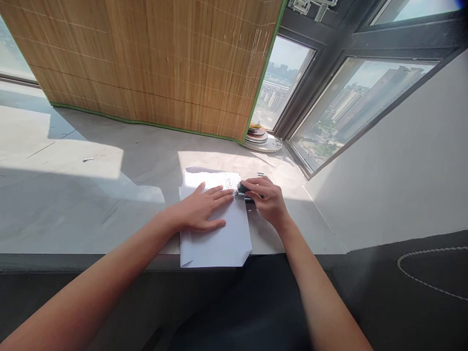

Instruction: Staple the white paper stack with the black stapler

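Observation:
White paper sheets (219, 246) lie on the windowsill, their near edge sticking out past the sill's front. My left hand (206, 207) rests flat on them, palm down, fingers stretched toward the right edge. At that right edge my right hand (266, 197) is closed around a dark stapler (243, 187) with a shiny metal part. The stapler's nose sits over the paper's edge, close to my left fingertips; whether its jaws are pressed together I cannot tell. Dark printing shows on the upper right of the paper. Just beyond my right hand lie small staple strips (260, 174).
A bamboo blind (153, 63) with green edging hangs over the back of the pale sill (91, 209). Stacked plates (258, 139) stand in the corner by the windows. A small scrap (88, 159) lies at the left. A white wall (395, 161) bounds the right side.

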### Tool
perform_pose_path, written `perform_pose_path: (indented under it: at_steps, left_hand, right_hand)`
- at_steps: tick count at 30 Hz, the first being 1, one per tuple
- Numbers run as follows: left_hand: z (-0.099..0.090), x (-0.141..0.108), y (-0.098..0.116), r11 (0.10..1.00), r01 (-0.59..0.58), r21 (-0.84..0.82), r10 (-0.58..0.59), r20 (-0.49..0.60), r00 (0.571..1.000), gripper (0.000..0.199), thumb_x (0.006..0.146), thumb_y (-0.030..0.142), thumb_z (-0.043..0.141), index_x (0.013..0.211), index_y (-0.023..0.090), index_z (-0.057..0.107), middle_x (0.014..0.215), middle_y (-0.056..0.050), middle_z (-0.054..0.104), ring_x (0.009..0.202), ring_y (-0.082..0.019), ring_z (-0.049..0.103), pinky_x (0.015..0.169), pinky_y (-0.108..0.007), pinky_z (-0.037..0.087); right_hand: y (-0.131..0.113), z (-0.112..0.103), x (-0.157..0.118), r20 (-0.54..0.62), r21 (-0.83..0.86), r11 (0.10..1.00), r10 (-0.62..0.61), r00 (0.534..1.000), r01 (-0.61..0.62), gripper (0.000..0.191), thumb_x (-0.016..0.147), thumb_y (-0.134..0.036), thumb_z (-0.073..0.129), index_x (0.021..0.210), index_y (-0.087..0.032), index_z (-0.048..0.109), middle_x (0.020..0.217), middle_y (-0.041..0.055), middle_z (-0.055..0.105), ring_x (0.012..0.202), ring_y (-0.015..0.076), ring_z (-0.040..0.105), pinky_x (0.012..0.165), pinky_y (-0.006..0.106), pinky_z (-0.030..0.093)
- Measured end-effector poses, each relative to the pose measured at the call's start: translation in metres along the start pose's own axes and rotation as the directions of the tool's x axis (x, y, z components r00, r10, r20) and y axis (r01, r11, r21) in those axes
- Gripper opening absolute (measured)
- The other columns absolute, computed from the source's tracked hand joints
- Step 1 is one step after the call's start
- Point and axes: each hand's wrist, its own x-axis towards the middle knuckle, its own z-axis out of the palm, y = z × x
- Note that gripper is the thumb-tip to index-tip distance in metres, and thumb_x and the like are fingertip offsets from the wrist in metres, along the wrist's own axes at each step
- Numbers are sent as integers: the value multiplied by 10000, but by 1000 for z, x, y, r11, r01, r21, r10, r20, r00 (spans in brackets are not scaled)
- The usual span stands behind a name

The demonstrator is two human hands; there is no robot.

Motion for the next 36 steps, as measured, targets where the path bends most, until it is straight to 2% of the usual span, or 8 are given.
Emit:
perform_pose_path:
  at_steps: [7,14,18,30,36]
  left_hand:
    - [2,0,-1,999,-25,21,25,-27,999,752,1034,549,487,1702,301,246,1742,-127,312,1572,-405,326,1246,-641,207]
    - [2,-1,-1,999,-38,31,38,-19,999,664,1040,549,486,1655,328,364,1752,-113,289,1570,-420,325,1232,-682,219]
    - [2,-1,0,999,-33,34,33,-3,999,656,1043,539,492,1656,348,360,1760,-110,266,1574,-427,314,1225,-711,205]
    - [6,0,-3,999,-40,32,41,-36,999,655,1036,538,512,1653,366,374,1747,-110,300,1565,-436,330,1220,-728,203]
    - [7,1,-4,999,-44,32,45,-30,999,654,1036,545,505,1648,344,386,1743,-122,306,1561,-438,334,1218,-748,187]
  right_hand:
    - [0,0,0,13,-3,1000,23,1000,-23,331,983,-177,620,1197,-350,805,1115,34,790,1015,258,686,916,463,570]
    - [-2,0,0,23,19,999,39,999,-40,342,984,-171,612,1204,-348,805,1133,38,787,1033,261,676,922,465,564]
    - [-2,3,1,3,57,998,26,1000,-26,348,981,-163,618,1207,-351,803,1128,32,785,1027,253,676,924,460,564]
    - [-1,6,2,27,15,1000,27,999,-28,353,991,-176,630,1221,-386,795,1119,21,786,1004,250,672,920,464,563]
    - [-1,7,1,48,25,999,23,999,-25,345,1003,-191,620,1223,-395,792,1139,15,781,1002,248,659,923,468,556]
